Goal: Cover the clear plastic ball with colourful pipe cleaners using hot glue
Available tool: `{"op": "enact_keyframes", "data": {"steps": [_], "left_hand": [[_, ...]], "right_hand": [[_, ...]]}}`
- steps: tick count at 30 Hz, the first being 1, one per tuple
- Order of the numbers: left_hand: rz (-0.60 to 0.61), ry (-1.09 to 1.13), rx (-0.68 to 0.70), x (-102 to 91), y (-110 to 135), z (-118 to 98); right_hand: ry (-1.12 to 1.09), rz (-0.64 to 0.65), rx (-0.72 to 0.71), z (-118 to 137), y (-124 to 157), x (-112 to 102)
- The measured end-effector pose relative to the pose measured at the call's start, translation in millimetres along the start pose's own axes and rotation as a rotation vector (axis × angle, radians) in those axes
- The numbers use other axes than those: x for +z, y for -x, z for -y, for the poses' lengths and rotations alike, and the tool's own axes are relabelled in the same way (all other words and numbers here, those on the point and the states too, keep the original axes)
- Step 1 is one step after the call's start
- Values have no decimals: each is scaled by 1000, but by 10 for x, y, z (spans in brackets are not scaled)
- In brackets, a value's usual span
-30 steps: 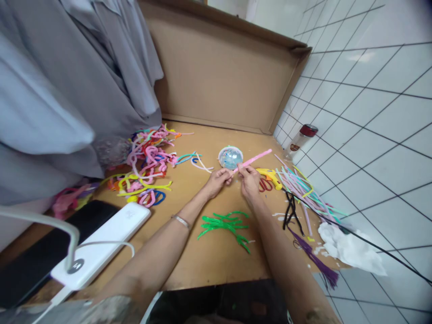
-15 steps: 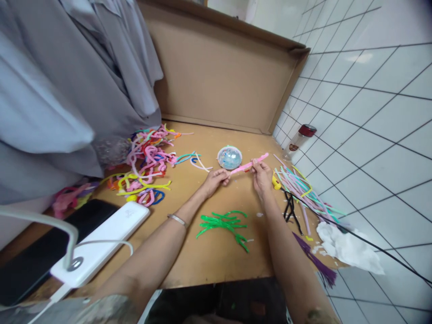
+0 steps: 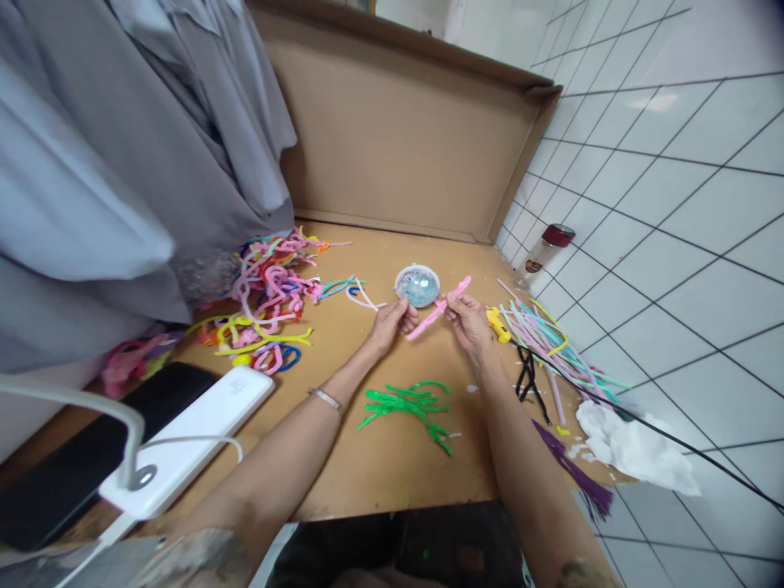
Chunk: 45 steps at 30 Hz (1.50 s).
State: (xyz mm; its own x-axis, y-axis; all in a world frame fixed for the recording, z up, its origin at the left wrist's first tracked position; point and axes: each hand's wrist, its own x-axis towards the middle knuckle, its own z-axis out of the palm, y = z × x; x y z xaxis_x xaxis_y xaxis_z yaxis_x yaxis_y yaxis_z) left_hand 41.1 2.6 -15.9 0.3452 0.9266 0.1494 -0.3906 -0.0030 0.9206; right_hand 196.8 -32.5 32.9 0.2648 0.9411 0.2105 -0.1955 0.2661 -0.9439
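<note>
My right hand (image 3: 469, 321) pinches a fuzzy pink pipe cleaner (image 3: 427, 322), which slants from lower left to upper right. A short pink bit sticks out sideways near its middle. Close by on the left is my left hand (image 3: 390, 324), its fingers curled together beside the lower part of the stem; what they grip, if anything, is hidden. Just beyond both hands sits a round, shiny bowl-like object (image 3: 417, 286), clear and bluish with a pale rim. Green pipe cleaners (image 3: 401, 404) lie in a bunch nearer to me, between my forearms.
Tangled coloured pipe cleaners (image 3: 275, 286) heap up at left, near a white power bank (image 3: 196, 441). At right lie a yellow-handled tool (image 3: 499, 325) with a black cord, straight pastel stems (image 3: 545, 343), purple strands (image 3: 579, 474) and white tissue (image 3: 634, 445). A red-capped jar (image 3: 545, 249) stands behind.
The pink pipe cleaner has turned steeper and its lower end has come free below my left fingers. My right hand has shifted slightly left, closer to my left hand.
</note>
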Motion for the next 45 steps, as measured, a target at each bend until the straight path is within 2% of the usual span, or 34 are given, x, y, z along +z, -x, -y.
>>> {"op": "enact_keyframes", "data": {"steps": [3,5,9,14,17,20,23,25,28,33,38,45], "left_hand": [[164,31,-116,123,52,23],[233,65,-159,207,87,39],[230,107,-125,299,123,63],[218,59,-58,310,124,84],[222,0,-57,311,154,86],[229,-49,-62,316,192,81],[226,-34,-53,320,202,84],[222,-34,-50,316,194,93],[198,-73,-43,300,183,112],[179,-278,45,263,197,99],[164,-506,156,227,204,17],[219,-643,185,189,191,-16]], "right_hand": [[89,18,-6,-33,46,61],[131,27,15,-64,77,104],[164,35,20,-128,98,152],[144,-78,-54,-176,31,155],[86,-158,-83,-116,-55,10],[19,-345,-138,-29,-122,-249],[26,-393,-92,-21,-109,-412],[24,-379,-91,-53,-60,-393],[102,-275,-88,-80,23,-250],[254,-178,-153,-33,94,-95],[261,-185,-157,-32,88,-112],[199,-219,-70,-44,67,-167]]}}
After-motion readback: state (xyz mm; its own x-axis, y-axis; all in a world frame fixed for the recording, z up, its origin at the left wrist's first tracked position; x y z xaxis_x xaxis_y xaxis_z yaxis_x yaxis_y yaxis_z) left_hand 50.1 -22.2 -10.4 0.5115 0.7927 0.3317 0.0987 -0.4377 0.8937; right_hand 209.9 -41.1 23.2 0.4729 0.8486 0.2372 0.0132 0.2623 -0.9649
